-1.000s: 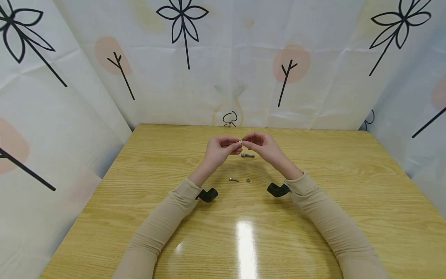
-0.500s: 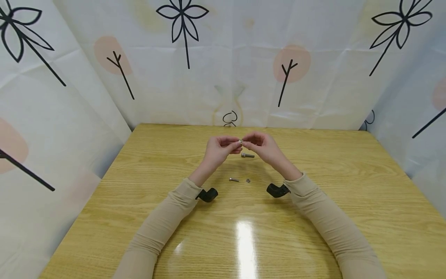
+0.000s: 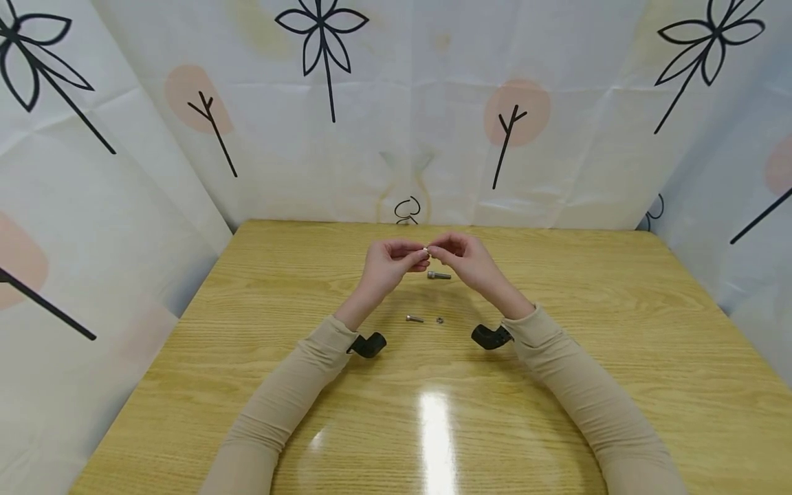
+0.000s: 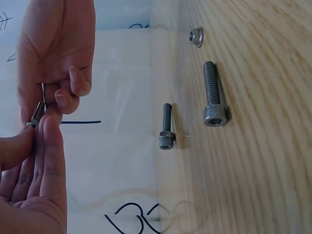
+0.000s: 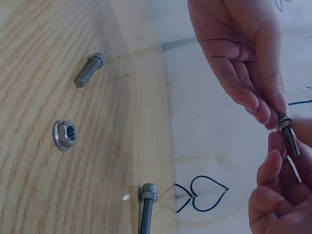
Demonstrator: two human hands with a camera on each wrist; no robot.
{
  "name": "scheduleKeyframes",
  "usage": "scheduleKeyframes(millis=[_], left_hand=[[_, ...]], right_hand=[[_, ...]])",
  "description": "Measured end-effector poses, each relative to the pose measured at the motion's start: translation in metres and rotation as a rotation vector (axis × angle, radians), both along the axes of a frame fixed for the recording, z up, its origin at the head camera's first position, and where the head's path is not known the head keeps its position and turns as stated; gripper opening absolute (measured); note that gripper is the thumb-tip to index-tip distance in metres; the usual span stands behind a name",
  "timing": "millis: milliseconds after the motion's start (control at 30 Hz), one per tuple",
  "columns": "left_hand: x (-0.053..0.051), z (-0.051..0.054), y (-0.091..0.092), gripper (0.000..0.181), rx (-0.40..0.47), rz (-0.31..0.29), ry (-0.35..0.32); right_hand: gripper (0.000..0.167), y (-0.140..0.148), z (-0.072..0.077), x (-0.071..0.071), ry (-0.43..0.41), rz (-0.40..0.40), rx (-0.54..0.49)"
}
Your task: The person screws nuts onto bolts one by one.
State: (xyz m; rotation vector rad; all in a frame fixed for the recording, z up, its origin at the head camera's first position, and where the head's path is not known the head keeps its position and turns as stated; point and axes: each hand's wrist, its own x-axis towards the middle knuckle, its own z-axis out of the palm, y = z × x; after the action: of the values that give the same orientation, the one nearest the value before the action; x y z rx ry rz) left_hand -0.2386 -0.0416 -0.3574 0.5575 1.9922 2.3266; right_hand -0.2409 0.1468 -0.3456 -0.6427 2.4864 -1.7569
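Observation:
My left hand (image 3: 383,271) pinches the head end of a small metal bolt (image 4: 37,113) with thumb and fingers. From the right, my right hand (image 3: 470,265) meets it, thumb and fingertips around the collar of the same bolt (image 5: 289,139). A thin, shiny metal piece (image 5: 294,168) shows by the curled right fingers; what it is, I cannot tell. Below the hands, a longer bolt with a nut or collar near its head (image 3: 439,276) lies on the table. Closer to me lie another bolt (image 3: 414,319) and a flanged nut (image 3: 440,320).
The wooden table (image 3: 346,426) ends at a patterned white cloth (image 3: 458,185) behind, with more cloth on both sides. Black curved mounts, left (image 3: 371,345) and right (image 3: 490,337), stick out from the wrists just above the tabletop.
Both hands stay almost in place, fingertips together around the small bolt, with only slight finger movement. A thin line beside the right fingers half a second ago no longer shows in the head view.

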Motion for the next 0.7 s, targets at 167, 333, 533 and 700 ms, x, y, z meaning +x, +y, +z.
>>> scheduleKeyframes(millis=[167, 333, 533, 700], left_hand=[[0.0012, 0.0003, 0.0012, 0.015, 0.001, 0.006, 0.001], [0.0010, 0.0004, -0.0009, 0.017, 0.014, 0.013, -0.009], [0.0015, 0.0007, -0.0002, 0.017, 0.031, 0.009, -0.006], [0.0017, 0.0008, -0.0003, 0.017, 0.027, 0.013, -0.005]], right_hand=[[0.030, -0.0001, 0.0015, -0.0007, -0.011, -0.024, -0.027], [0.025, -0.0013, 0.0018, 0.0011, -0.025, -0.007, -0.026], [0.029, -0.0043, 0.0019, -0.0002, -0.015, -0.011, 0.010], [0.030, -0.0035, 0.0018, -0.0004, -0.079, -0.020, -0.033]])
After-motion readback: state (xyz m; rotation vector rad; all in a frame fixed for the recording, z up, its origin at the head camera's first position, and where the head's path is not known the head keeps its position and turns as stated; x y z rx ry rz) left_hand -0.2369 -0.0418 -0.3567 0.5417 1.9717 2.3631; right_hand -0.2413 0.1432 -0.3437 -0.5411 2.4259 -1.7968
